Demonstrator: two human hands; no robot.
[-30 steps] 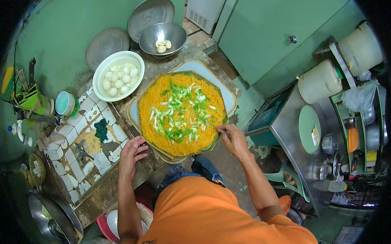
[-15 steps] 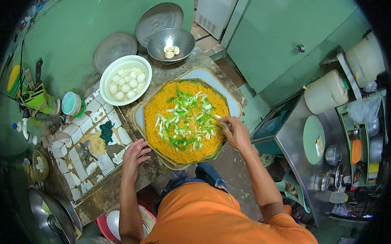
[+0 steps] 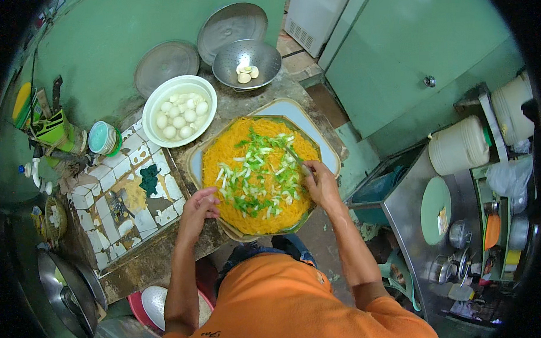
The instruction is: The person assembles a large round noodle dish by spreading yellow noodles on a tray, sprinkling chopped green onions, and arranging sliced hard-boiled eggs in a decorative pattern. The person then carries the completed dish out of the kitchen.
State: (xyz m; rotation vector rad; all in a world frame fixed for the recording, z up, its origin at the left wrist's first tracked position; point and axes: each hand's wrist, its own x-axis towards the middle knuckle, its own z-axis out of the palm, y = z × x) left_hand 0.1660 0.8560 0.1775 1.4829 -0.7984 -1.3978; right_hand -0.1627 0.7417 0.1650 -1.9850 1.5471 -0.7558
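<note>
A broad mound of orange-yellow noodles lies on an octagonal tray, topped with chopped green and white vegetable pieces. Beneath it shows a larger pale tray with a tan rim. My right hand is closed around a thin metal utensil, whose far end reaches the greens; its exact kind is not clear. At the near left edge of the noodles is my left hand, fingers slightly bent and holding nothing. Whether its fingertips touch the noodles or the tray's rim, I cannot tell.
Peeled eggs sit in liquid in a white bowl at the back left. Behind the tray, a metal colander holds a few pale slices. A broken-tiled counter lies left; a steel counter stands right.
My left hand has moved in to the noodles' edge, its fingers drawn closer together. The utensil in my right hand now points farther up across the greens. The view has shifted slightly.
</note>
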